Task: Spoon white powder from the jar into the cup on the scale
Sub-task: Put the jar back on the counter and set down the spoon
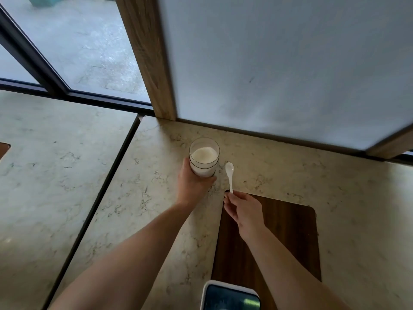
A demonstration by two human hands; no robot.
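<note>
Near the countertop's (290, 166) back edge, the jar (204, 156) is gripped by the left hand (192, 182); the spoon (229, 175) handle is pinched by the right hand (242, 209).

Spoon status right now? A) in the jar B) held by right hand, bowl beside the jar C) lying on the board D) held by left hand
B: the right hand pinches the handle end of the spoon, whose bowl sits right of the jar; the left hand grips the jar.

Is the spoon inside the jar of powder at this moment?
No. The white spoon lies outside the jar, to its right over the counter, held by the right hand.
</note>
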